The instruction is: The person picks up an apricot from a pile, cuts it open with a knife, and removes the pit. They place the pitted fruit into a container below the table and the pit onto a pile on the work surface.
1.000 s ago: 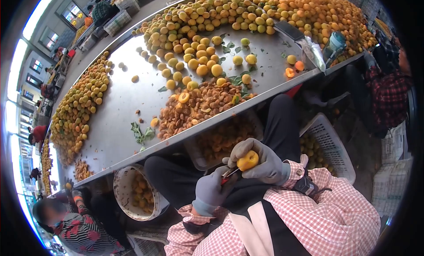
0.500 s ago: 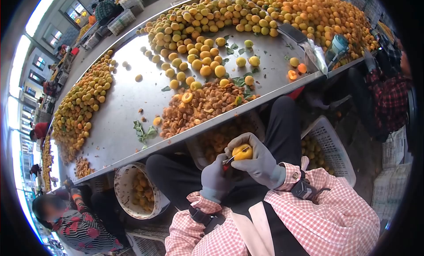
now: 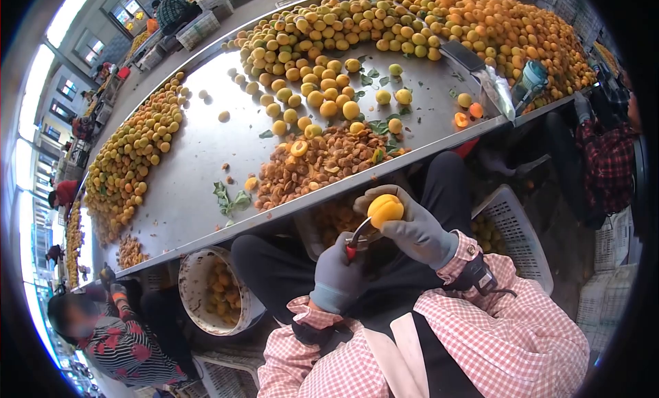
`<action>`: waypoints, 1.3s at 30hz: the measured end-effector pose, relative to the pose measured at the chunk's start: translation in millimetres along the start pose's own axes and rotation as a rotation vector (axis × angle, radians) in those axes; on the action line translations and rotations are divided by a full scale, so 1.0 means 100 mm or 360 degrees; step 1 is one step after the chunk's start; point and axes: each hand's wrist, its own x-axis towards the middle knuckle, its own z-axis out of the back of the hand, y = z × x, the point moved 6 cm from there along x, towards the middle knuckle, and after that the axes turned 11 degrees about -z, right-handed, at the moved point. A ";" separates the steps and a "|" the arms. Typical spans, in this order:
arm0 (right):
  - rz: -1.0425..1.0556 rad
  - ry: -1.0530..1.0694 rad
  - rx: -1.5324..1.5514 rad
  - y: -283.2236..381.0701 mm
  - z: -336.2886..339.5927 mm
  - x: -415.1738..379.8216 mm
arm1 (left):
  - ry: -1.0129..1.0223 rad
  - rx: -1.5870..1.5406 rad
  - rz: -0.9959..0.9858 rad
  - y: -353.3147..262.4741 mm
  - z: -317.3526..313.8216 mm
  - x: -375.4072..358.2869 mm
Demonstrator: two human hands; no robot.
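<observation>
My right hand (image 3: 417,233), in a grey glove, grips a yellow apricot (image 3: 386,210) with a groove down its face. My left hand (image 3: 336,278), gloved as well, is closed around the red handle of a small knife with a curved metal blade (image 3: 360,229). The blade's tip is right at the apricot's lower left side. Both hands are over my lap, just below the metal table's (image 3: 199,164) near edge. On that table, close ahead of my hands, lies a heap of brown pits (image 3: 322,166) with an apricot half (image 3: 298,149) on it.
Apricots are piled along the table's far side (image 3: 329,27) and left (image 3: 130,151). A bucket (image 3: 189,298) of apricot pieces stands left of my knees, a plastic crate (image 3: 525,243) to the right. Another person (image 3: 130,343) sits at lower left. A phone (image 3: 463,56) and bottle (image 3: 532,78) lie at upper right.
My hands have moved slightly apart. The apricot has risen and turned, its groove now showing. More of the knife's blade and red handle is in sight.
</observation>
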 end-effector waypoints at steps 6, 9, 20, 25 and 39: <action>0.0012 -0.0348 -0.0272 0.00 0.22 -0.05 | 0.0001 0.0300 0.0037 0.03 0.02 0.01; 0.0037 -0.0341 -0.0186 -0.01 0.19 -0.02 | -0.0010 0.0407 -0.0018 0.05 0.03 0.02; 0.0048 -0.0383 -0.0166 -0.11 0.25 0.07 | 0.0010 0.0687 0.0004 0.08 0.07 0.08; 0.0058 -0.0534 -0.0763 -0.12 0.37 0.06 | 0.0085 0.0855 0.0071 0.17 0.06 0.03; -0.0194 -0.0277 0.0329 -0.50 0.37 0.11 | 0.0045 0.1079 0.0052 0.04 0.09 0.08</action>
